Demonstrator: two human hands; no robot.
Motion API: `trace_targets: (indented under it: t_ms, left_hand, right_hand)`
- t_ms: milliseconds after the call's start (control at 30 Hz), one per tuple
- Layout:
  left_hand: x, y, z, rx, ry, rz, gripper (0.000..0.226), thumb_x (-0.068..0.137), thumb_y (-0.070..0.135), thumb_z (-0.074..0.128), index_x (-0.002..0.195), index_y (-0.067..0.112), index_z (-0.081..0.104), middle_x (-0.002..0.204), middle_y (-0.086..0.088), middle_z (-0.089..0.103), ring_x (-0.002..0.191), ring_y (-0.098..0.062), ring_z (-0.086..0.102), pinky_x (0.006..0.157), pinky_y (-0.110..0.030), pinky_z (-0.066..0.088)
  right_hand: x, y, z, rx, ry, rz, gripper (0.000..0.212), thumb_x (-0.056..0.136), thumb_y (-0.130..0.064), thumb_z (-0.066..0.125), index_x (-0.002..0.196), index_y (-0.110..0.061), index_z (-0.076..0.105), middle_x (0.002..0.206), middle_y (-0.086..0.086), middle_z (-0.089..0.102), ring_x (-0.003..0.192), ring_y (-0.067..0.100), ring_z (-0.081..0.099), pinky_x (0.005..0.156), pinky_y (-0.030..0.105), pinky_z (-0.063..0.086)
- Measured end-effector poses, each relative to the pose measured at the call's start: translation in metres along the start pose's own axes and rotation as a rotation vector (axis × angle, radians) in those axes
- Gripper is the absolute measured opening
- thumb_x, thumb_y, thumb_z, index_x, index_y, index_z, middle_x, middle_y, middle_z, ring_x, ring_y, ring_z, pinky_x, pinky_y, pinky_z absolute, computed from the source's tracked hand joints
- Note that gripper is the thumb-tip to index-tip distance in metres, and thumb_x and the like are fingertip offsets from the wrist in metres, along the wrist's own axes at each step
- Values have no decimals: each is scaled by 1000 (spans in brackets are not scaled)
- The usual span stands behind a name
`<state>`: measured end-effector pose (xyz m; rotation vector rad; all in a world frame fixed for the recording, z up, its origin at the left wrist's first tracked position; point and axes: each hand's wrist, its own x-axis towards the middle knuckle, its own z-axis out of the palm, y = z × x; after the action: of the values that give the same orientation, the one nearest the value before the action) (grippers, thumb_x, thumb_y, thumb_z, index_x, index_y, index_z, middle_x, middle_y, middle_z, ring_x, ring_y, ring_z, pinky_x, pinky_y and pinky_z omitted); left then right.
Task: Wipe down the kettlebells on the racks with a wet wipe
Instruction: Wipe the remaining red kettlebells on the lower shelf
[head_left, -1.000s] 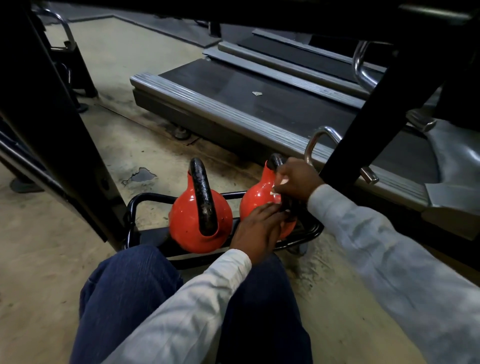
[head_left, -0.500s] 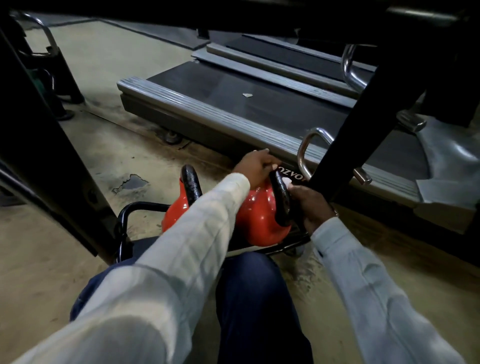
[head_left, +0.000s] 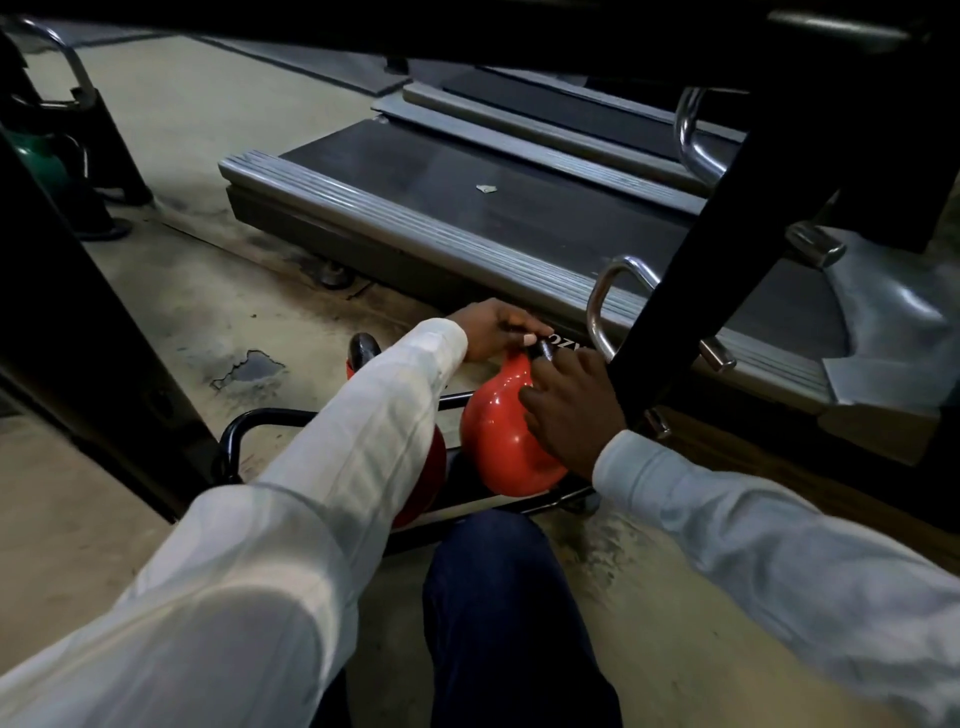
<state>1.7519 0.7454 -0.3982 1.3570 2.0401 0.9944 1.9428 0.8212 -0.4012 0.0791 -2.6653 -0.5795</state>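
The red kettlebell (head_left: 493, 441) sits on the low black rack (head_left: 244, 423) (a second kettlebell (head_left: 363, 349) is mostly hidden behind the white sleeve (head_left: 363, 447)); the left hand (head_left: 493, 330) curls its fingers round the black handle (head_left: 543, 349); the right hand (head_left: 569, 415) lies with fingers spread flat on the red body.

The worn concrete floor (head_left: 171, 291) was stained and chipped. A grey treadmill (head_left: 467, 218) lay beyond black frame posts (head_left: 727, 234), dimly lit.
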Motion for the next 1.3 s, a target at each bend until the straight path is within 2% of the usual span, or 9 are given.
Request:
trace_targets:
  t_ms: [100, 367, 500, 633, 767, 867, 967, 1067, 1300]
  left_hand:
    - [-1, -3, 3, -2, 19, 1, 29, 92, 23, 64, 119, 32, 68, 126, 14, 64, 126, -6, 50, 112, -25, 31]
    - [-5, -1, 13, 54, 54, -57, 35, 90, 32, 65, 125, 37, 62, 139, 6, 55, 135, -15, 42, 116, -34, 29]
    - [-2, 5, 20, 231, 122, -115, 41, 80, 56, 57, 120, 49, 60, 133, 8, 59, 133, -21, 44, 113, -41, 34]
    - [5, 3, 23, 363, 140, -173, 52, 64, 71, 39, 114, 63, 52, 126, 17, 61, 130, -19, 46, 111, -47, 34]
    - [4, 7, 24, 312, 169, -161, 44, 71, 59, 50, 114, 57, 59, 128, 16, 61, 129, -20, 46, 109, -45, 38]
    - [3, 6, 23, 270, 163, -145, 36, 79, 49, 60, 115, 52, 62, 128, 11, 62, 126, -20, 50, 107, -42, 41]
    - [1, 8, 23, 299, 187, -153, 32, 87, 41, 63, 118, 49, 62, 132, 9, 60, 127, -21, 49, 107, -42, 41]
    - [-1, 14, 24, 325, 197, -198, 32, 87, 42, 63, 117, 51, 62, 132, 8, 60, 127, -21, 49, 107, -42, 42]
    - [0, 18, 25, 368, 183, -223, 31, 86, 46, 63, 115, 55, 61, 132, 10, 60, 126, -22, 50, 105, -44, 43]
  right_hand:
    - [-16, 2, -7, 121, 80, 82, 10, 79, -32, 65, 79, -22, 67, 89, 1, 63, 89, 29, 57, 85, 42, 35]
    - [-15, 0, -12, 834, -36, 926, 22, 91, -31, 57, 93, -17, 74, 92, 4, 74, 90, 24, 68, 85, 36, 51]
    - [9, 6, -1, 1740, -162, 1424, 27, 90, 1, 45, 74, -8, 65, 67, 10, 63, 61, 23, 61, 74, 39, 49]
    - [-5, 3, -1, 1934, -187, 1419, 28, 90, -1, 40, 74, -9, 61, 56, 3, 61, 53, 17, 59, 52, 23, 48]
    - [-40, 6, -10, 1740, -10, 1325, 25, 87, 3, 55, 66, -10, 61, 52, -2, 62, 51, 10, 57, 50, 20, 48]
    - [-41, 5, -6, 1483, 77, 1156, 7, 76, -20, 76, 73, -22, 71, 77, 2, 73, 75, 17, 67, 76, 38, 56]
    - [-25, 0, 10, 864, 65, 825, 16, 65, -41, 77, 76, -32, 68, 92, 0, 64, 92, 21, 57, 84, 38, 44]
    - [-9, -16, 9, 297, 19, 543, 17, 71, -35, 67, 85, -27, 70, 97, 3, 54, 98, 28, 48, 91, 43, 33]
    - [-55, -18, 1, 418, 153, 578, 16, 81, -46, 65, 87, -32, 71, 100, -6, 58, 109, 22, 50, 109, 52, 24]
